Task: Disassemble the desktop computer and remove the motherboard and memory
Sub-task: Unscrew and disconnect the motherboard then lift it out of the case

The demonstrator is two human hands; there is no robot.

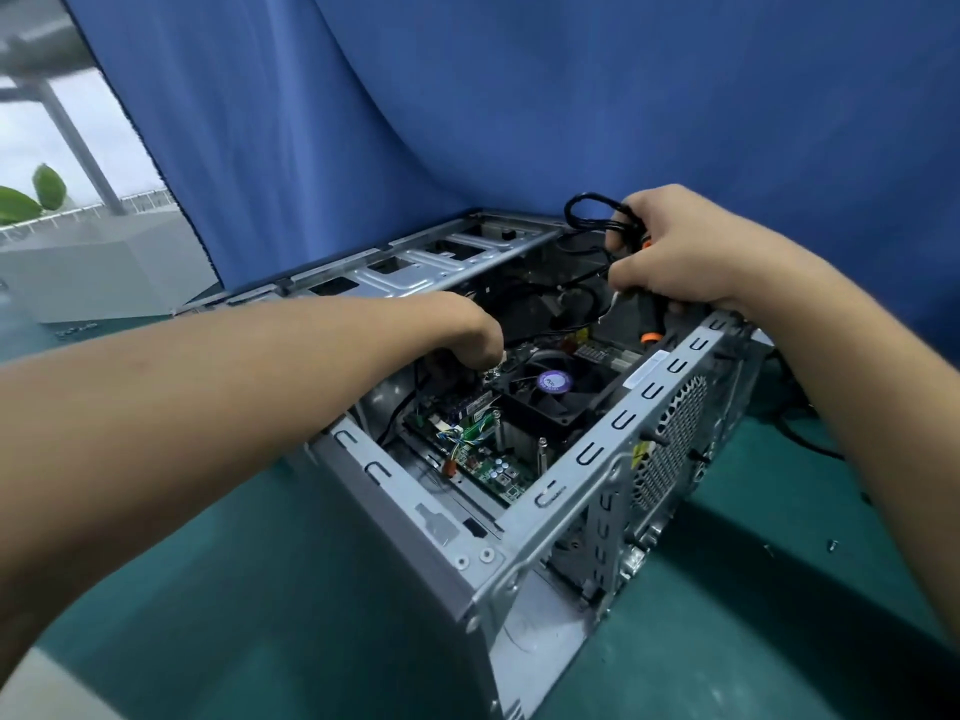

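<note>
No legible text; purple fan label point(554, 380) and white case sticker point(645, 370) too blurred.

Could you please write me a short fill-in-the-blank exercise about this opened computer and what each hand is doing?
1. The right hand holds black cables and a ____ with an orange-and-black handle.
2. The left hand reaches ____ the case.
3. The fan has a ____ sticker at its hub.
4. The case stands on a ____ mat.

Missing words: screwdriver; into; purple; green

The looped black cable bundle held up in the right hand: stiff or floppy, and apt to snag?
Probably floppy: the looped black cable bundle curls loosely above the right hand. Likely light, pinched by fingers alone. It may snag, since it trails down into the open grey metal computer case.
</note>
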